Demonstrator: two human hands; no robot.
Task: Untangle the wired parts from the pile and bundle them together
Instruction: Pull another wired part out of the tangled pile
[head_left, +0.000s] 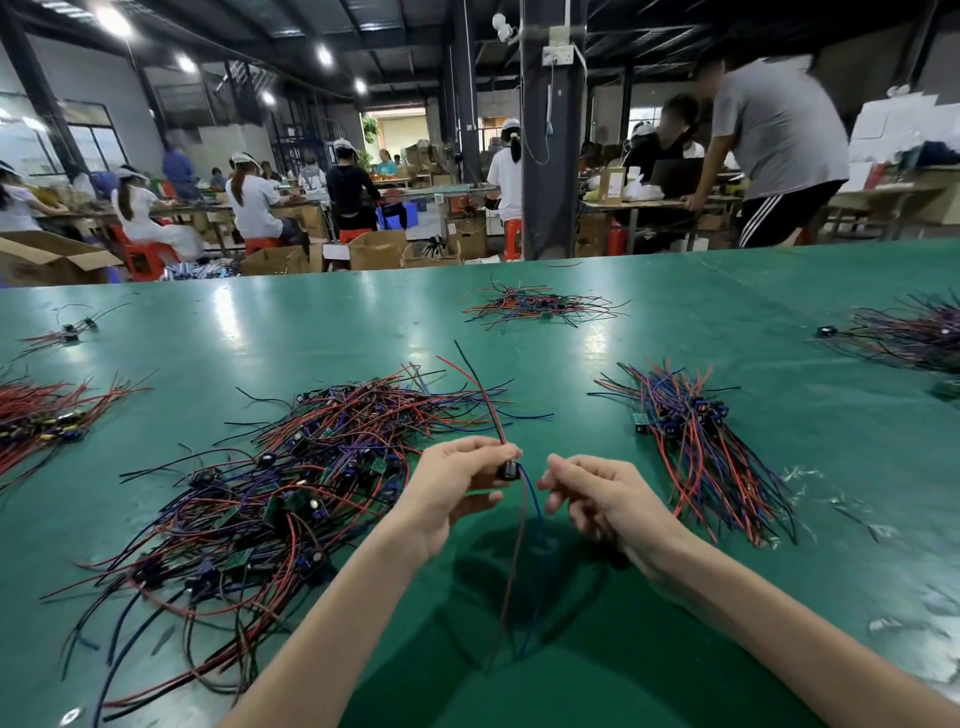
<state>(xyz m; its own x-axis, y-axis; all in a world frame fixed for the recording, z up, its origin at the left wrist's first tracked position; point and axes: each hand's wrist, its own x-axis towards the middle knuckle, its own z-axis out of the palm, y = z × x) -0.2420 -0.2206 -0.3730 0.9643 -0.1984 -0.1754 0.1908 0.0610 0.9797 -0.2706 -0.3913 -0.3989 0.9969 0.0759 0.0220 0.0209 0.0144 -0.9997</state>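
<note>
- Gripping a small black wired part (508, 470) in the left hand (457, 483), thumb and fingers curled round it, just right of the large tangled pile of red, blue and black wires with small green boards (291, 467), lifted clear of the glossy green table top (311, 322).
- Rising from that part over the pile's right edge: a thin red wire and a thin black wire (485, 400).
- Hanging from the same part toward the near table edge, right of the pile: a blue wire and a dark red wire (530, 499).
- Hovering just right of those hanging wires: the right hand (597, 499), fingers loosely curled, fingertips close beside the blue strand; cannot tell whether pinching it or merely near it.
- Lying well to the right of the pile: a straightened bundle of red, blue and black wires (696, 441), its dark blue parts gathered at the far end.
- Resting beyond the pile, toward the far table edge: a small loose scatter of coloured wires (540, 306).
- Spreading left of the pile, cut by the picture edge: a heap of mostly red wires (41, 415).
- Sitting far beyond the pile, past the table: people in white tops at long benches, with cardboard boxes and red stools.
</note>
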